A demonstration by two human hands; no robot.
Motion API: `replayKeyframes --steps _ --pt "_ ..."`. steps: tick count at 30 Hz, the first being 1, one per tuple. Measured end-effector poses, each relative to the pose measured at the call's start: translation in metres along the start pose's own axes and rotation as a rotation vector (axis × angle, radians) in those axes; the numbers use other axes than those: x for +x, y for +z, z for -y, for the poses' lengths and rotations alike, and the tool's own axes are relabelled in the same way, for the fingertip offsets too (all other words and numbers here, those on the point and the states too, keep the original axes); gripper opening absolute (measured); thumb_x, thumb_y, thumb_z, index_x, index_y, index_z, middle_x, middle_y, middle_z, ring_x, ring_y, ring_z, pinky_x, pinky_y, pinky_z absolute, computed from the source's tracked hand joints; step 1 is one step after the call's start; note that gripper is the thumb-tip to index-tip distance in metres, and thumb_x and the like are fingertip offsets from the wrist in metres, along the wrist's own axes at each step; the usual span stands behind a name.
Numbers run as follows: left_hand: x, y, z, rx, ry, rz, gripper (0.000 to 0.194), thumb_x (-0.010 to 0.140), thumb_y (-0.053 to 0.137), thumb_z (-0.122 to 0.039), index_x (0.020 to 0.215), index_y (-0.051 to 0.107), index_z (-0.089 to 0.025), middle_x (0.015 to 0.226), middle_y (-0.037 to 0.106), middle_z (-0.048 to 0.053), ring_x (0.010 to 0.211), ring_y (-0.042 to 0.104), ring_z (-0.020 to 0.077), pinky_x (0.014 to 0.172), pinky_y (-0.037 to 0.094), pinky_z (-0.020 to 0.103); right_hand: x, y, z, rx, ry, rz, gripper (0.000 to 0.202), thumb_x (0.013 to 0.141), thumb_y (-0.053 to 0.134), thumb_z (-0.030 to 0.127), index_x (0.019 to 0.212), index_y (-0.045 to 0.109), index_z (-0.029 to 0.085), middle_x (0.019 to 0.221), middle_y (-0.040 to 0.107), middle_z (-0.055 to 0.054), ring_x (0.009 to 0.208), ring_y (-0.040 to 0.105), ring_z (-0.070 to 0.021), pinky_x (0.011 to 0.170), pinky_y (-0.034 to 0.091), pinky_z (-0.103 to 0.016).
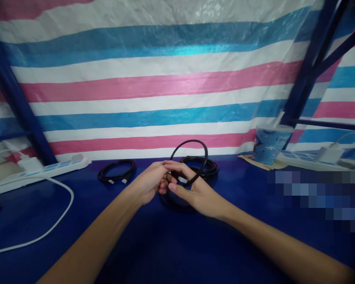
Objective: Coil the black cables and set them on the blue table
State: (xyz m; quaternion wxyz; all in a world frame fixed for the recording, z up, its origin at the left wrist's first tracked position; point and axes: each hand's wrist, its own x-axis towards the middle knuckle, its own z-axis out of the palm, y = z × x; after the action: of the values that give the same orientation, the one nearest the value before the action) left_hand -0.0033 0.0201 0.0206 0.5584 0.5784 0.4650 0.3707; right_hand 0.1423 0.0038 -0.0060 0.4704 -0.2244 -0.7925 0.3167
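Observation:
In the middle of the view, my left hand and my right hand meet over the blue table, fingers touching. Between them they grip a black cable, one loop of which stands up above my right hand. A pale flat plug shows by the right fingers. The left fingers are curled, and part of their hold is hidden behind the right hand. Lower dark turns of cable hang or lie under the hands; which, I cannot tell. Just behind my right hand lies a coiled black cable.
A smaller black cable coil with two pale plugs lies left of my hands. Power strips stand at both sides, with a white cord curving at left. A blue patterned cup stands back right, before a striped tarp.

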Motion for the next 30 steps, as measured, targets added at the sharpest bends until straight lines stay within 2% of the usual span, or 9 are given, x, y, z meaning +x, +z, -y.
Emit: replayKeyframes --steps 2,4,7,10,12,14,17,24,30 --pt "0.002 -0.009 -0.001 0.155 0.099 -0.056 0.021 0.080 0.044 -0.025 0.082 0.061 -0.015 0.054 0.049 -0.003 0.040 0.038 0.0061 0.038 0.028 0.018 0.002 -0.004 0.008 0.113 0.041 -0.010 0.010 0.091 0.052 0.027 0.098 0.056 0.020 0.128 0.054 -0.008 0.118 0.050 -0.0184 0.103 0.033 -0.037" --pt "0.003 -0.015 -0.001 0.351 0.233 -0.190 0.025 0.080 0.047 -0.029 0.091 0.064 -0.015 0.063 0.056 0.000 0.050 0.048 0.0100 0.046 0.038 0.022 0.003 -0.009 0.015 0.228 0.097 -0.009 0.018 0.094 0.049 0.033 0.084 0.054 0.019 0.114 0.062 -0.007 0.104 0.057 -0.0171 0.096 0.038 -0.036" --pt "0.002 -0.015 0.000 0.620 0.675 -0.426 0.041 0.078 0.052 -0.023 0.119 0.055 -0.017 0.096 0.065 0.007 0.086 0.060 0.0176 0.075 0.047 0.032 0.000 -0.011 0.021 0.398 0.182 0.057 0.026 0.097 0.042 0.038 0.083 0.051 0.018 0.078 0.066 -0.003 0.074 0.060 -0.0123 0.077 0.045 -0.028" --pt "-0.005 -0.009 0.000 0.896 1.193 -0.334 0.052 0.079 0.049 -0.014 0.131 0.045 -0.021 0.132 0.053 0.010 0.122 0.047 0.0224 0.098 0.038 0.040 -0.005 -0.008 0.024 0.597 0.327 0.200 0.029 0.095 0.044 0.042 0.081 0.049 0.018 0.043 0.046 0.008 0.039 0.040 -0.0064 0.052 0.042 -0.020" --pt "-0.009 -0.006 0.001 1.076 1.383 -0.174 0.048 0.081 0.045 -0.013 0.129 0.046 -0.020 0.136 0.050 0.011 0.129 0.042 0.0241 0.102 0.035 0.041 -0.008 -0.006 0.027 0.718 0.437 0.287 0.030 0.091 0.052 0.045 0.078 0.047 0.019 0.038 0.036 0.012 0.031 0.025 -0.0042 0.040 0.036 -0.017" --pt "-0.009 -0.007 0.004 1.172 1.409 -0.086 0.036 0.085 0.043 -0.016 0.120 0.053 -0.018 0.121 0.062 0.010 0.113 0.056 0.0224 0.092 0.044 0.037 -0.007 -0.006 0.030 0.769 0.537 0.333 0.032 0.086 0.057 0.046 0.075 0.049 0.017 0.037 0.037 0.011 0.028 0.021 -0.0031 0.031 0.026 -0.015" --pt "-0.007 -0.009 0.009 1.183 1.337 -0.133 0.026 0.089 0.045 -0.023 0.111 0.056 -0.016 0.092 0.070 0.006 0.077 0.066 0.0155 0.067 0.052 0.026 -0.003 -0.013 0.036 0.709 0.622 0.361 0.036 0.082 0.063 0.039 0.061 0.054 0.012 0.033 0.036 0.008 0.026 0.019 -0.0012 0.027 0.015 -0.014" --pt "-0.007 -0.009 0.007 1.287 1.596 -0.251 0.041 0.083 0.048 -0.008 0.122 0.053 -0.019 0.125 0.060 0.010 0.116 0.055 0.0221 0.091 0.047 0.036 0.002 -0.024 0.035 0.557 0.675 0.108 0.016 0.077 0.061 0.022 0.065 0.056 0.012 0.052 0.056 0.002 0.031 0.024 0.0013 0.030 0.016 -0.012" --pt "0.000 -0.008 0.008 1.344 1.563 -0.238 0.026 0.088 0.047 -0.016 0.110 0.060 -0.012 0.103 0.070 0.007 0.096 0.064 0.0187 0.082 0.049 0.032 0.000 -0.014 0.036 0.512 0.756 0.192 0.008 0.063 0.058 0.008 0.068 0.055 0.013 0.059 0.054 0.003 0.035 0.026 0.0013 0.033 0.017 -0.013"
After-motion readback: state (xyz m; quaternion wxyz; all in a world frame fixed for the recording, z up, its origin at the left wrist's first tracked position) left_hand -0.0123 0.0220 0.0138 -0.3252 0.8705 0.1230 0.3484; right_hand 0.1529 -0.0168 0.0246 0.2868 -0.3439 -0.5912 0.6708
